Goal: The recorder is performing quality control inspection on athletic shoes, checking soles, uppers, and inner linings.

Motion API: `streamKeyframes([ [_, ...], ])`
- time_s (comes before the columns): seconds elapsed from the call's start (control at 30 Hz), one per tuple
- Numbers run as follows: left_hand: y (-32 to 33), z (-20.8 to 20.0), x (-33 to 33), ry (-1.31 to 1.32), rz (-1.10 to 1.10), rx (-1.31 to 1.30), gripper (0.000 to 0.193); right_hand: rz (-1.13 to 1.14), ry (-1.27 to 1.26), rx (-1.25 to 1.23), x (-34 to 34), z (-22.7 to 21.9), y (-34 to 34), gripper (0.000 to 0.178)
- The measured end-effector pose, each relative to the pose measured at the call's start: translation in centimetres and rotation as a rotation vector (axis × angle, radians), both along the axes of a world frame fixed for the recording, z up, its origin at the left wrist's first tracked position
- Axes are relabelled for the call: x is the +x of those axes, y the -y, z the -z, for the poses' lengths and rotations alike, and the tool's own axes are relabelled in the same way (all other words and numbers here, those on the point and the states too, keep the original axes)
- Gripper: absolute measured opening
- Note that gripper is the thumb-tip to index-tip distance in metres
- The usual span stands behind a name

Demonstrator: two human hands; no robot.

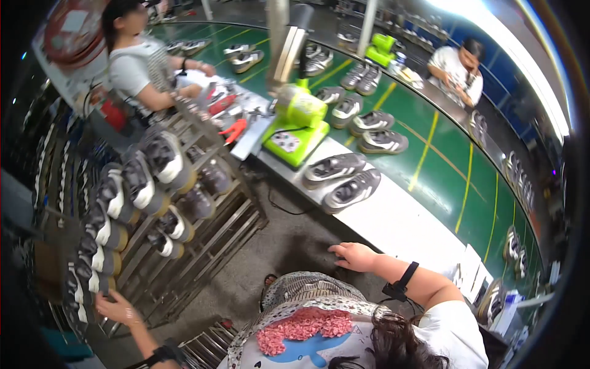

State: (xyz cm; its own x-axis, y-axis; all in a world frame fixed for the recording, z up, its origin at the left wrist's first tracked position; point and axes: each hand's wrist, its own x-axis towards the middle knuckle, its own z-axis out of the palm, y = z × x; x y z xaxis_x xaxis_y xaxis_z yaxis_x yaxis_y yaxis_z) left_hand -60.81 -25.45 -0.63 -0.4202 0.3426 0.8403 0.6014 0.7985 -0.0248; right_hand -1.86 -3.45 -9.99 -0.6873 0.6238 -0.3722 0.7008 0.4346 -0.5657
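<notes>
My left hand (pixel 118 309) reaches to the lower end of a metal rack, its fingers apart beside the nearest grey-and-white sneakers (pixel 75 294). Whether the fingertips touch a shoe, I cannot tell. Several more dark grey sneakers (pixel 142 184) with white toes and tan soles stand in a row along the rack's top. My right hand (pixel 354 256) hovers over the floor in front of the white bench, loosely open and holding nothing. A pair of grey sneakers with white stripes (pixel 351 189) rests on the bench's edge, beyond that hand.
The rack (pixel 227 227) stands at my left. A bright green machine (pixel 296 126) sits on the bench (pixel 412 237), its cable hanging below. Behind runs a green conveyor (pixel 424 147) with several sneakers. One co-worker (pixel 138 74) stands far left; another (pixel 458 71) sits across the conveyor.
</notes>
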Motion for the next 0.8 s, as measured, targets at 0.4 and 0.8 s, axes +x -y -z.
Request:
streamKeyframes([
  [0.4,-25.2,9.6,39.2,0.539,1.221,-0.525,0.044,0.374,0.066,-0.095,20.6,6.0,8.0,0.034],
  [0.8,-37.7,10.1,50.2,0.504,1.541,-0.841,0.043,0.848,-0.143,-0.054,24.5,3.8,7.1,0.028],
])
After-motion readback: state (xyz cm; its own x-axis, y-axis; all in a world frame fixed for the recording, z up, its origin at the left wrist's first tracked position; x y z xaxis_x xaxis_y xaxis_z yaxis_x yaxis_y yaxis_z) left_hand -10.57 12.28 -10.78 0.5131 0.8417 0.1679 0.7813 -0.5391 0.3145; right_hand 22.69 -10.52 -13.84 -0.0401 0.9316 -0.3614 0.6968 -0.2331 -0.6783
